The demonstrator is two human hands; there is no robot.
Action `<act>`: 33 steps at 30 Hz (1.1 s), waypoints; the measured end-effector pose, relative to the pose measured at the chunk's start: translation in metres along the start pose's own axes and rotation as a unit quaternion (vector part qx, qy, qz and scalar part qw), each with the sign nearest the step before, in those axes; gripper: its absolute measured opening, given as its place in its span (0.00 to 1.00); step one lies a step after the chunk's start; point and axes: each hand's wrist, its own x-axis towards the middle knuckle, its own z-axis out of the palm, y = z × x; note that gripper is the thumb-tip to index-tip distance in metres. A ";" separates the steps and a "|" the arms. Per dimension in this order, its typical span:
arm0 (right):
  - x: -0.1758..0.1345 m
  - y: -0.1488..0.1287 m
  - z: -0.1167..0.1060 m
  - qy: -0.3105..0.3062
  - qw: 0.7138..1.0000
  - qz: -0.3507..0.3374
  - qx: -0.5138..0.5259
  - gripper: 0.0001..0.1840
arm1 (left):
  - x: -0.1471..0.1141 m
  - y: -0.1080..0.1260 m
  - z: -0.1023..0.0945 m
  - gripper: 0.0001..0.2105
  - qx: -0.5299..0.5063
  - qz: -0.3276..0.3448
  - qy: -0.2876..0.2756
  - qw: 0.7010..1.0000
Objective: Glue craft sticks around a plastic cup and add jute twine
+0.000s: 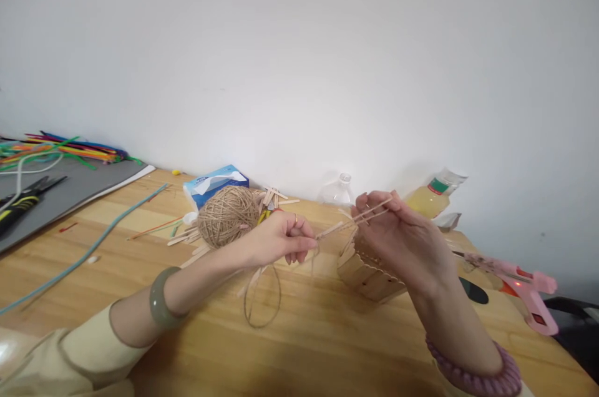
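Pinched fingertips of my left hand (297,240) grip thin jute twine (346,226). Its strands stretch across to my right hand (400,235), whose thumb and fingers close on the other end. A pale, stick-like piece seems to lie along the strands, but I cannot make it out clearly. A loose loop of twine hangs beneath my left hand. Behind my left wrist sits the large ball of twine (228,216). Below and partly behind my right hand stands a small box made of wooden craft sticks (369,278).
Craft sticks (187,236) lie around the ball, with a blue tissue pack (218,185) behind. Clear plastic bottle (337,190) and yellow-liquid bottle (428,197) are by the wall. Pink glue gun (528,288) rests right; pliers (23,203), pipe cleaners (79,148) and blue cord (93,247) left.
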 end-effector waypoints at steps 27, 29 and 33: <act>-0.014 0.034 0.022 -0.203 0.897 0.026 -0.392 0.15 | -0.012 0.016 0.006 0.07 -0.217 0.026 -0.017 0.976; -0.016 0.035 0.024 -0.180 0.862 -0.033 -0.472 0.13 | -0.012 0.017 0.006 0.08 -0.218 0.026 0.019 0.975; -0.020 0.045 0.023 -0.166 0.753 -0.166 -0.615 0.14 | -0.011 0.024 -0.008 0.08 -0.215 0.067 0.183 0.957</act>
